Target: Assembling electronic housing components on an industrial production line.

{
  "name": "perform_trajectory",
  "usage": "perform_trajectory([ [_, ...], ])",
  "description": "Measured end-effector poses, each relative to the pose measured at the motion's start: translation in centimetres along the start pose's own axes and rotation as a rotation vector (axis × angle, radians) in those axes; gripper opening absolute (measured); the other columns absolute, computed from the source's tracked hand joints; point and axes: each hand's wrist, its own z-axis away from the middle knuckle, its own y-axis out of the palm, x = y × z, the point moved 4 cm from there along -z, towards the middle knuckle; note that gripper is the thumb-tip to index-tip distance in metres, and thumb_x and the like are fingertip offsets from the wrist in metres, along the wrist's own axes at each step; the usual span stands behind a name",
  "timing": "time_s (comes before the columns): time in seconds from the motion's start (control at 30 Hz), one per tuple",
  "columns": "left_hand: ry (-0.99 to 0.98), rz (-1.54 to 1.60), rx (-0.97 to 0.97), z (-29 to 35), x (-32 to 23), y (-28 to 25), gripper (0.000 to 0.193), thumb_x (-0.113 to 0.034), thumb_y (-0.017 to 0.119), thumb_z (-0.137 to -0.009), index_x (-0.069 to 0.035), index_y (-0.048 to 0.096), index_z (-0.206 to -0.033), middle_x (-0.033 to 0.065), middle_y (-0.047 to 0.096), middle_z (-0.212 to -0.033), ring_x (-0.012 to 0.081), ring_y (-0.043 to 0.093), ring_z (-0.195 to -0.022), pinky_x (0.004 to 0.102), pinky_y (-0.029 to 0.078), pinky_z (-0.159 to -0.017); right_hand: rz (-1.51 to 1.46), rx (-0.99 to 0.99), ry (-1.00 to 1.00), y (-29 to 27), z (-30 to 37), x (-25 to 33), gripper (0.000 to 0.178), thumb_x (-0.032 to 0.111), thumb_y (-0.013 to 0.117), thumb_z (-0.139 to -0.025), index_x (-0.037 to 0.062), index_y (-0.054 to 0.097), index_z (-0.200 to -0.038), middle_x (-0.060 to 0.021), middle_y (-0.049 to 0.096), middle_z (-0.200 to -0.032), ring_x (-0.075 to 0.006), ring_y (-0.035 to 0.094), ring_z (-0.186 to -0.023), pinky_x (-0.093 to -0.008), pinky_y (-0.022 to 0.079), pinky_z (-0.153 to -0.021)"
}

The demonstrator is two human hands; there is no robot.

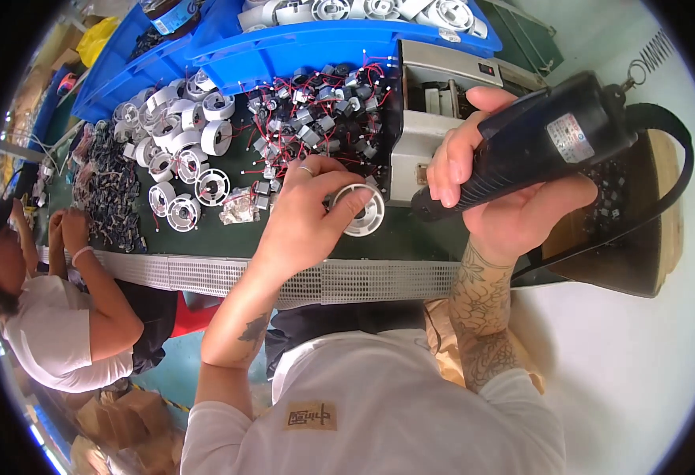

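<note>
My left hand (pixel 298 218) has its thumb and fingers closed on a round white plastic housing (pixel 376 215), resting at the front of the green table. My right hand (pixel 514 212) is wrapped round a black electric screwdriver (pixel 549 134), tilted with its nose toward the lower left, near the housing. A cable and a coiled spring run from the tool's rear end. Its bit cannot be made out. Small motors with red wires (pixel 316 119) lie heaped beyond my left hand. To their left, several white ring housings (pixel 211 187) are piled.
Blue bins (pixel 300 49) stand along the back, one with white parts. A grey metal device (pixel 434 134) sits beyond the screwdriver. At right is an open box (pixel 668 198) of small parts. Perforated grey edging (pixel 205 273) lines the table front. A co-worker (pixel 70 324) sits at left beside dark wired parts (pixel 110 182).
</note>
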Motion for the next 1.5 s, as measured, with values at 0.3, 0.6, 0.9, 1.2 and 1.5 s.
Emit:
perform_trajectory([
  [0.3,0.030,0.166,-0.148,1.0,-0.5,-1.6,0.054,-0.026,0.078,-0.079,-0.001,0.057,-0.123,0.0140,0.058,-0.107,0.0229,0.056,-0.093,0.0338,0.046,-0.074,-0.060,-0.174,-0.032,2.2,-1.5,1.5,0.110,0.088,0.013,-0.078,-0.0021,0.043,-0.134,-0.0100,0.056,-0.070,-0.0198,0.047,-0.048,-0.0333,0.043,-0.049],
  [0.6,0.121,-0.160,-0.240,2.6,-1.2,1.2,0.058,-0.018,0.083,-0.066,-0.003,0.060,-0.117,0.0129,0.055,-0.110,0.0321,0.051,-0.098,0.0416,0.045,-0.085,-0.325,-0.073,0.084,3.7,-2.3,-1.1,0.124,0.098,0.020,-0.065,-0.0042,0.045,-0.130,-0.0138,0.059,-0.073,-0.0230,0.052,-0.053,-0.0351,0.047,-0.054],
  [0.9,0.141,-0.149,-0.259,2.6,-1.0,1.2,0.056,-0.016,0.083,-0.066,-0.004,0.061,-0.116,0.0125,0.056,-0.110,0.0321,0.052,-0.098,0.0416,0.045,-0.085,-0.353,-0.110,0.088,3.8,-1.9,-2.1,0.125,0.099,0.021,-0.062,-0.0035,0.046,-0.129,-0.0125,0.058,-0.074,-0.0224,0.053,-0.057,-0.0344,0.046,-0.053],
  [1.2,0.156,-0.101,-0.245,3.2,-1.3,0.0,0.052,-0.015,0.081,-0.069,-0.003,0.060,-0.115,0.0145,0.056,-0.110,0.0337,0.054,-0.100,0.0429,0.046,-0.084,-0.321,-0.017,0.101,4.4,-1.8,-2.1,0.125,0.101,0.019,-0.060,-0.0021,0.049,-0.123,-0.0118,0.058,-0.076,-0.0218,0.052,-0.057,-0.0344,0.045,-0.053],
  [1.5,0.096,-0.255,-0.220,4.2,-1.7,-1.2,0.029,-0.016,0.080,-0.072,-0.001,0.059,-0.087,0.0111,0.056,-0.081,0.0321,0.055,-0.080,0.0428,0.046,-0.069,-0.343,-0.032,0.115,4.4,-1.7,-2.2,0.121,0.101,0.021,-0.060,-0.0006,0.050,-0.119,-0.0112,0.057,-0.075,-0.0212,0.052,-0.057,-0.0338,0.044,-0.053],
])
